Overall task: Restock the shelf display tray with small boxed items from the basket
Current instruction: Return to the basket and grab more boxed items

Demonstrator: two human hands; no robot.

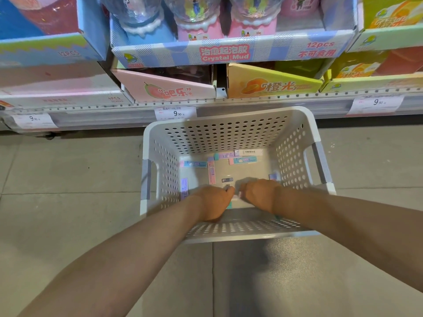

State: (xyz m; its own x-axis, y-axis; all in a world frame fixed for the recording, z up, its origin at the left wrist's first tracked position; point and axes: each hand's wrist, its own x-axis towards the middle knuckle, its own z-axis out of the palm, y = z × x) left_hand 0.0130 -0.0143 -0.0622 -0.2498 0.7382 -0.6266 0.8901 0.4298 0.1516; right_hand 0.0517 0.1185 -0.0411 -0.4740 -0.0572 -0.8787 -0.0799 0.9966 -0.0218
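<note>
A white perforated basket stands on the floor below the shelf. Several small flat pastel boxes lie on its bottom: one pink box upright in the middle, a teal one at the back, a lilac one against the left wall. Both my hands reach down inside, close together near the front wall. My left hand is curled with a small box edge showing at its fingertips. My right hand is curled too, over small boxes; what the fingers hold is hidden.
A shelf edge with 9.90 price tags runs just behind the basket. On it stand a pink display tray, an orange-yellow tray and, above, a blue "Crystal Mud" tray of jars. Grey tiled floor surrounds the basket.
</note>
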